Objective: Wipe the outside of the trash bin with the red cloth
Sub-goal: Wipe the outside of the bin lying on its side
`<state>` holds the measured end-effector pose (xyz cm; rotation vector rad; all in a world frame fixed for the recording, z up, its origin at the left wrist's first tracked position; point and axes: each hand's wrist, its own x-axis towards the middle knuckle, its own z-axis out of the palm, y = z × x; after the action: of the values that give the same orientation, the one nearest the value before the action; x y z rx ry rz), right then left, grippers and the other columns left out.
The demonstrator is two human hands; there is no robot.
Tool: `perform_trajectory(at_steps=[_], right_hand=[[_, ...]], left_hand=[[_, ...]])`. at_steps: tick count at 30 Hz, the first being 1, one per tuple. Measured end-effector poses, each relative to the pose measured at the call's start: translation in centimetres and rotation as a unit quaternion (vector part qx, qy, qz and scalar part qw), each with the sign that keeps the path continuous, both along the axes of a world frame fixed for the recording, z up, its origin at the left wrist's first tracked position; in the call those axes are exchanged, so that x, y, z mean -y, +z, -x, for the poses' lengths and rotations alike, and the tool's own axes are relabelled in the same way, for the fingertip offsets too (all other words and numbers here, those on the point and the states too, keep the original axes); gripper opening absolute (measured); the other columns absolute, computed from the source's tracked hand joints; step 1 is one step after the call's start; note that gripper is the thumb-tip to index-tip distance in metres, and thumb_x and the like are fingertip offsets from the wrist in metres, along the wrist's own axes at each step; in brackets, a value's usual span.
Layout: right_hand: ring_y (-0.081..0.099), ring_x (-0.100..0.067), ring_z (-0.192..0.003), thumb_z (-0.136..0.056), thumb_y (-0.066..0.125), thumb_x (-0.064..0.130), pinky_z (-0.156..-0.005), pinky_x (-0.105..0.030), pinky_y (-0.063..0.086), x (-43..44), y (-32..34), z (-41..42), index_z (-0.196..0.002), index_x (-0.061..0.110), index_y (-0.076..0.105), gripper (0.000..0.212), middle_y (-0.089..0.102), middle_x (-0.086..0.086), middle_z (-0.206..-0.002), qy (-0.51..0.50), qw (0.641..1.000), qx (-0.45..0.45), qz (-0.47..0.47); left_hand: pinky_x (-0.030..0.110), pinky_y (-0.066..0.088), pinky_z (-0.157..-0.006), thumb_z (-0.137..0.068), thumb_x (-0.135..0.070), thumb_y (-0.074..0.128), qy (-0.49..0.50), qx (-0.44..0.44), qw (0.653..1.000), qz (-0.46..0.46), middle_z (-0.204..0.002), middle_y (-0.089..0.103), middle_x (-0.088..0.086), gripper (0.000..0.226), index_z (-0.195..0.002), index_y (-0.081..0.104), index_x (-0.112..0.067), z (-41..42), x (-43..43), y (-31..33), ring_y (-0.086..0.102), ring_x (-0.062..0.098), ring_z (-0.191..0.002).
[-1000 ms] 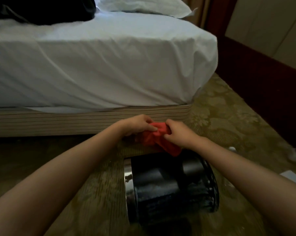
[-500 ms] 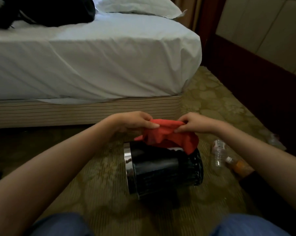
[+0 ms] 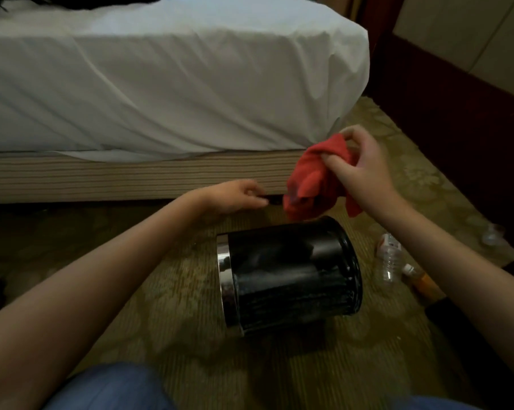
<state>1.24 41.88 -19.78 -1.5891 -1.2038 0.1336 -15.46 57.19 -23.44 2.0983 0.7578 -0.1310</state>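
A black trash bin (image 3: 291, 276) with a chrome rim lies on its side on the carpet, its rim to the left and its base to the right. Pale smears streak its upper side. My right hand (image 3: 360, 170) holds the bunched red cloth (image 3: 311, 179) in the air just above the bin's far side. My left hand (image 3: 235, 196) hovers to the left of the cloth, fingers loosely curled, holding nothing and apart from both cloth and bin.
A bed (image 3: 161, 84) with a white sheet and striped base runs across the back. A clear plastic bottle (image 3: 390, 258) and an orange bottle (image 3: 421, 279) lie right of the bin. Dark wood panelling (image 3: 456, 108) lines the right wall. My blue-clad knees (image 3: 111, 389) show at the bottom.
My left hand has let go of the cloth and dropped to the left. My right hand has lifted the cloth up and to the right, away from the bin.
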Motion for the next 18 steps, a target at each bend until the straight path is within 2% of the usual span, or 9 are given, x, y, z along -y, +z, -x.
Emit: perform_trajectory(at_steps=[1,3,4,7,8,10,12,16,18], right_hand=[[0.057,0.003,-0.069,-0.081,0.064,0.017,-0.06,-0.013,0.043,0.0,-0.7,0.7,-0.099,0.02,0.054,0.02,0.059,0.011,-0.081,0.019,0.999,0.031,0.009],[0.062,-0.009,-0.084,-0.08,0.062,0.023,-0.074,-0.024,0.048,-0.1,-3.5,2.6,-0.114,0.021,0.056,0.034,0.065,0.004,-0.096,0.073,0.985,0.12,0.104],[0.061,-0.016,-0.093,-0.082,0.062,0.025,-0.081,-0.029,0.048,-0.2,-5.5,3.6,-0.12,0.022,0.054,0.039,0.064,-0.001,-0.105,0.105,0.963,0.174,0.178],[0.042,-0.024,-0.122,-0.088,0.053,0.042,-0.1,-0.041,0.034,0.2,-11.0,6.0,-0.134,0.029,0.042,0.048,0.043,-0.004,-0.133,0.169,0.851,0.345,0.357],[0.034,-0.025,-0.128,-0.089,0.049,0.048,-0.104,-0.044,0.028,0.2,-12.1,6.4,-0.135,0.031,0.039,0.05,0.035,-0.005,-0.139,0.181,0.835,0.367,0.367],[0.027,-0.025,-0.133,-0.088,0.045,0.056,-0.108,-0.046,0.021,-0.4,-12.9,6.4,-0.129,0.033,0.043,0.047,0.031,-0.005,-0.142,0.193,0.852,0.367,0.319],[0.027,-0.024,-0.134,-0.086,0.048,0.056,-0.109,-0.045,0.021,-1.7,-13.1,6.1,-0.129,0.032,0.044,0.048,0.032,-0.004,-0.143,0.188,0.87,0.352,0.289],[0.016,-0.022,-0.142,-0.088,0.042,0.061,-0.115,-0.046,0.013,-3.4,-14.3,5.8,-0.145,0.032,0.025,0.066,0.019,-0.002,-0.154,0.195,0.841,0.342,0.371],[0.009,-0.024,-0.143,-0.087,0.037,0.065,-0.116,-0.047,0.008,-3.2,-15.2,6.5,-0.148,0.03,0.016,0.074,0.012,-0.004,-0.157,0.187,0.836,0.341,0.387]], left_hand=[[0.026,0.04,-0.089,-0.091,-0.032,0.055,-0.026,-0.067,0.997,-0.036,-0.137,0.047,0.007,0.053,-0.139,0.038,-0.017,0.7,-0.5,-0.4,0.05,0.015,-0.112],[0.032,0.035,-0.105,-0.087,-0.035,0.059,-0.061,-0.199,0.976,-0.058,-0.148,0.033,0.006,0.07,-0.146,0.024,-0.017,2.1,-0.9,-1.8,0.038,0.021,-0.131],[0.037,0.031,-0.11,-0.085,-0.037,0.061,-0.072,-0.256,0.961,-0.074,-0.151,0.029,0.005,0.077,-0.147,0.02,-0.018,2.7,-0.8,-2.7,0.032,0.023,-0.136],[0.041,0.031,-0.111,-0.08,-0.041,0.067,-0.085,-0.342,0.931,-0.098,-0.151,0.029,0.006,0.091,-0.149,0.014,-0.016,3.7,-0.2,-5.1,0.033,0.026,-0.136],[0.04,0.032,-0.11,-0.079,-0.041,0.068,-0.089,-0.352,0.926,-0.105,-0.15,0.03,0.007,0.092,-0.149,0.013,-0.014,4.0,0.0,-5.6,0.034,0.027,-0.135],[0.039,0.035,-0.108,-0.078,-0.041,0.07,-0.102,-0.352,0.922,-0.122,-0.148,0.033,0.007,0.089,-0.146,0.02,-0.013,4.6,0.2,-6.3,0.037,0.026,-0.132],[0.039,0.034,-0.109,-0.077,-0.043,0.07,-0.114,-0.335,0.924,-0.142,-0.148,0.033,0.006,0.087,-0.145,0.024,-0.014,5.1,0.1,-6.8,0.035,0.025,-0.133],[0.046,0.013,-0.117,-0.075,-0.058,0.064,-0.125,-0.295,0.933,-0.165,-0.157,0.006,0.0,0.104,-0.15,0.005,-0.016,6.1,0.2,-7.1,0.008,0.02,-0.144],[0.047,0.008,-0.117,-0.073,-0.062,0.063,-0.125,-0.276,0.939,-0.16,-0.158,0.0,-0.003,0.107,-0.149,0.0,-0.019,6.2,0.2,-7.5,0.003,0.017,-0.145]])
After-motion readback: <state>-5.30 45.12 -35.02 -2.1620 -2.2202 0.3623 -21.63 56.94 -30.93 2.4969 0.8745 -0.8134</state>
